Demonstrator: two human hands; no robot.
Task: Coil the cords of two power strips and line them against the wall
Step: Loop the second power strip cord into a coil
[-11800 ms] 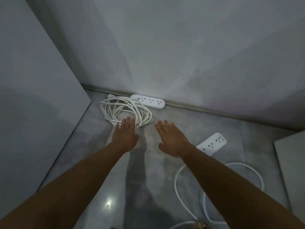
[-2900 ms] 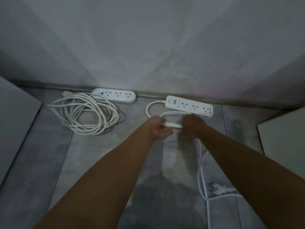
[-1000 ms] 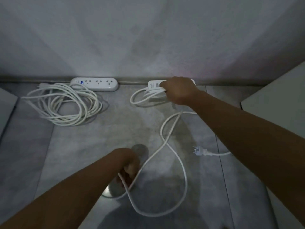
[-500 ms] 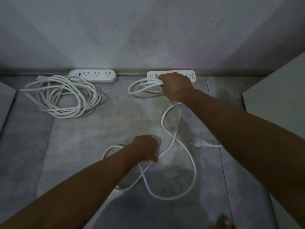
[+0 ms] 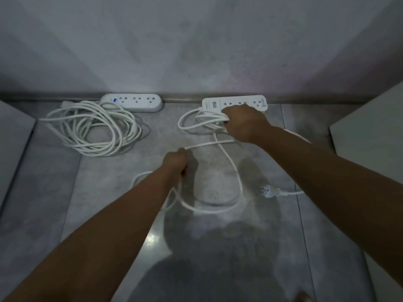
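Second cord halfway coiled, first one already parked.

Closest to me, the loose cord loops across the floor with its plug lying free on the right. My left hand is fisted around a stretch of that cord so I can feed the next loop forward. Further out my right hand has its fingers clamped on the finished loops so they don't spring apart, right beside the second power strip at the wall. The first power strip sits left, blue light on, coil in front. Label on the second strip's too blurry to read.
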